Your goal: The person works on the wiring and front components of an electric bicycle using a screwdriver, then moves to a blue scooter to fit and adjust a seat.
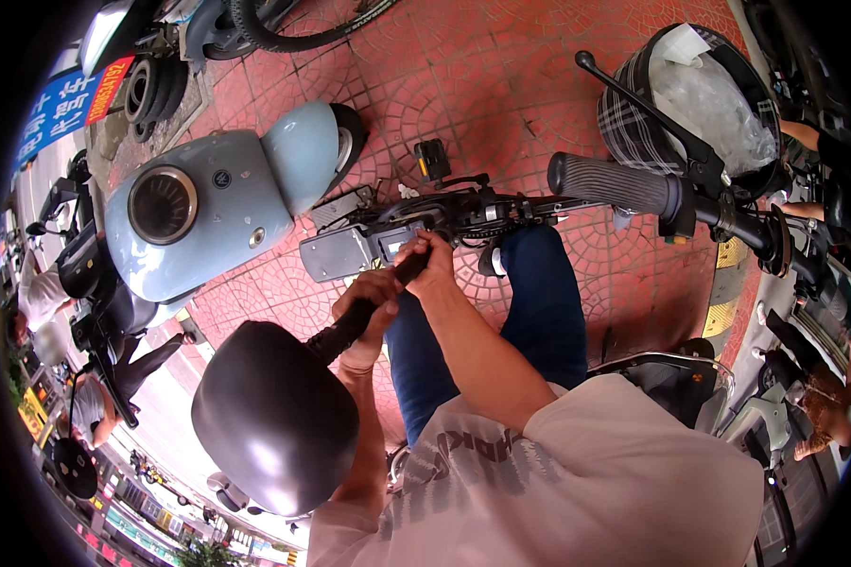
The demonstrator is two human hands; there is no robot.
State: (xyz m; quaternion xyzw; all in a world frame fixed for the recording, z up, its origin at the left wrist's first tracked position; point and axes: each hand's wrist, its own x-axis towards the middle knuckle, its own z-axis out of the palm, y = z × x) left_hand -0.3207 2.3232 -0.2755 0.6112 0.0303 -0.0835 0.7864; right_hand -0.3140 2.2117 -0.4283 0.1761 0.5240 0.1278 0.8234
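A black bicycle saddle [272, 416] looms large at lower left, close to the view. From under it a dark seat post [342, 331] slants down to the right toward an electric bicycle's frame. My left hand [373, 295] is closed around this post below the saddle. Further down, my right hand [431, 265] is wrapped around the post's lower end, beside a grey box [336, 255] on the bicycle. My fingers hide where post and frame meet. A black pedal [432, 161] and the chainring [501, 219] show beyond my hands.
At upper right are the handlebar grip [619, 184], brake lever [648, 113] and a checked basket [633, 142] holding clear plastic. A pale blue scooter body [208, 213] stands at left on red paving [501, 85]. Tyres [151, 94] are stacked behind it. People and scooters line both sides.
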